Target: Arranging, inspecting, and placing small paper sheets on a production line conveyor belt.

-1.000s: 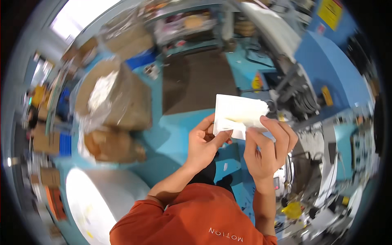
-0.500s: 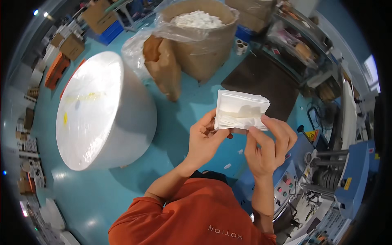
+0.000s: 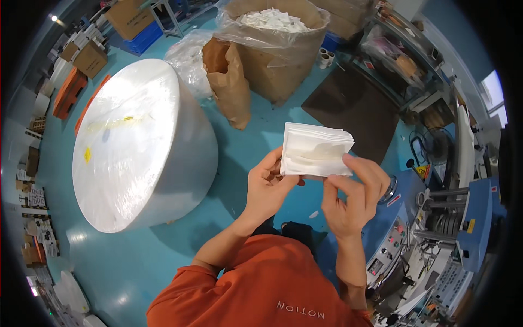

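Two hands: I see both gripping one stack.
Left hand [image 3: 268,182]: pinches stack's left edge.
Right hand [image 3: 351,196]: fingers under its right end.
Stack [image 3: 315,151]: white sheets, held chest-high above teal floor [image 3: 234,180].

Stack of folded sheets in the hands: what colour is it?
White, plain with no pattern; the stack of folded sheets shows best in the head view.
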A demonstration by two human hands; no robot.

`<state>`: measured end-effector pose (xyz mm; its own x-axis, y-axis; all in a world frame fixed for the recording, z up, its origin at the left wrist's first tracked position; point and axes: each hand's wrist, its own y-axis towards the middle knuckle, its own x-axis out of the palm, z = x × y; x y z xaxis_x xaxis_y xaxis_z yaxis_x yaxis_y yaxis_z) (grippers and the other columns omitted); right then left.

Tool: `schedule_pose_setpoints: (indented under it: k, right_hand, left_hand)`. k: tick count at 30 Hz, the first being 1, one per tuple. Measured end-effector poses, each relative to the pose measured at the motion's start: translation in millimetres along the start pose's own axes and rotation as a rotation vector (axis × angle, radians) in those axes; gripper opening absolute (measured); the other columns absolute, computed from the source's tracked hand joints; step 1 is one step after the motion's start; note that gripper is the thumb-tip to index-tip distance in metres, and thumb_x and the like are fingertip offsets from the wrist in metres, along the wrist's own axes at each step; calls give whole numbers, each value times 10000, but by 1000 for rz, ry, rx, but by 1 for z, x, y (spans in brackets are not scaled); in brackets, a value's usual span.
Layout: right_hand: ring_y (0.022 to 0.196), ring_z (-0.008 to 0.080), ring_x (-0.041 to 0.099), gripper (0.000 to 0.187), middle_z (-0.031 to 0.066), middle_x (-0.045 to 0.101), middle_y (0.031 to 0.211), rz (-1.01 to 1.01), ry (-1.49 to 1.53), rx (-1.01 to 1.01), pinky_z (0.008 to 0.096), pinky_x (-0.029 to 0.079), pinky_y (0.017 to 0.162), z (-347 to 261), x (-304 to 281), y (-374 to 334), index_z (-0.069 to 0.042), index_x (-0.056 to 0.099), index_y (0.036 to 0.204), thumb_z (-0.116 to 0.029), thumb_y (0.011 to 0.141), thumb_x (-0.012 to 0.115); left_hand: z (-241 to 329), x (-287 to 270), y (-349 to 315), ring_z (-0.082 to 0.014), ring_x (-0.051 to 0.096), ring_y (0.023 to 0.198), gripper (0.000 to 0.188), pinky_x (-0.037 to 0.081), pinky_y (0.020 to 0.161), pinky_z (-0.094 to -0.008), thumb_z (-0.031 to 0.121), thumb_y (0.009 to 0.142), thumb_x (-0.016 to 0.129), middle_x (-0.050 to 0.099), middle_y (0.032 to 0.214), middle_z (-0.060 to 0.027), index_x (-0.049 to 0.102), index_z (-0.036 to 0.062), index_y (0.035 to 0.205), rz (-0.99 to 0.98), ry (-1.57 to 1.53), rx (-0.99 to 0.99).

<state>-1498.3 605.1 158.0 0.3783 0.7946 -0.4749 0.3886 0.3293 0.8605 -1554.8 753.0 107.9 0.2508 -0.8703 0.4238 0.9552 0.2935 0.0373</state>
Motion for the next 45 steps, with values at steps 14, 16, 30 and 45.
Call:
schedule_pose_setpoints:
  k: [14, 16, 30, 45]
  right_hand:
    - [824, 83, 524, 346, 37, 598, 861, 6, 810, 1367, 229, 415, 737, 60, -40, -43, -54, 559, 1260, -281, 999, 554]
    - [820, 79, 520, 339, 34, 597, 870, -18, 723, 1330, 226, 416, 744, 82, -60, -56, -57, 558, 1261, -274, 1001, 550]
    - [825, 39, 533, 268, 5, 632, 944, 84, 715, 1136, 186, 419, 722, 235, -123, -82, -42, 624, 1175, -227, 1021, 508]
    - [863, 110, 594, 162, 31, 661, 918, 440, 401, 1374, 315, 511, 758, 471, -40, -143, -27, 623, 1046, -144, 963, 546]
  left_hand:
    - [-31, 47, 32, -130, 641, 674, 311, 473, 550, -218, 297, 985, 563, 663, 897, -82, 542, 27, 1138, -359, -37, -503]
    - [-44, 66, 46, -150, 659, 692, 359, 496, 558, -221, 370, 1029, 449, 668, 906, -89, 527, 52, 1176, -450, -57, -565]
    - [-122, 212, 119, -117, 643, 744, 338, 478, 616, -230, 305, 1048, 432, 662, 911, -63, 508, 35, 1238, -641, 286, -387]
    - [-277, 342, 363, -234, 578, 1159, 434, 449, 1000, -380, 223, 983, 561, 588, 1266, -148, 501, -43, 1320, -772, 172, -1052]
